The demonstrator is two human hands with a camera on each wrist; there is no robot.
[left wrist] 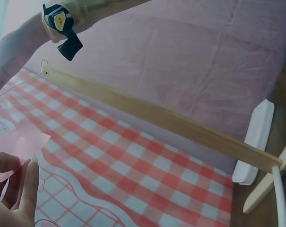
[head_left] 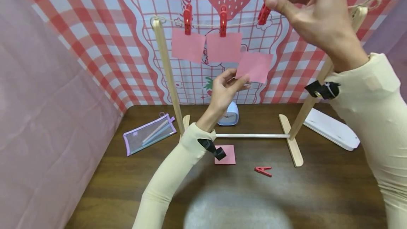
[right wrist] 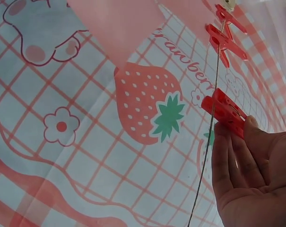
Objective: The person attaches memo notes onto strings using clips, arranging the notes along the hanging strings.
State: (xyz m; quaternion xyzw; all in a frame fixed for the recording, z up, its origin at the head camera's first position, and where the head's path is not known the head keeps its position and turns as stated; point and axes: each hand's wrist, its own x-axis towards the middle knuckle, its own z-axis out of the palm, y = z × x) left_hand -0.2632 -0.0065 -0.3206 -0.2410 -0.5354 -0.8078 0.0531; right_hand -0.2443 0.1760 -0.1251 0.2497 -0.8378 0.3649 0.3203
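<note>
In the head view my left hand (head_left: 224, 89) pinches the lower left corner of a pink sticky note (head_left: 255, 66), held below a string (head_left: 205, 25). My right hand (head_left: 318, 8) pinches a red clothespin (head_left: 264, 11) between thumb and fingers, its lower end at the string. The right wrist view shows that clothespin (right wrist: 224, 113) by the string; whether it grips the string I cannot tell. To its left, two red clothespins (head_left: 188, 19) hold two pink sticky notes (head_left: 188, 45) on the string. The left wrist view shows the held note (left wrist: 22, 142) partly, at the left edge.
Two wooden posts (head_left: 168, 73) carry the string, with a white bar (head_left: 252, 135) low between them. On the table (head_left: 143, 183) lie a pink sticky note (head_left: 227, 156), a red clothespin (head_left: 263, 171), a mesh pouch (head_left: 149, 134) and a white case (head_left: 332, 129). A small clock (head_left: 229, 115) stands behind.
</note>
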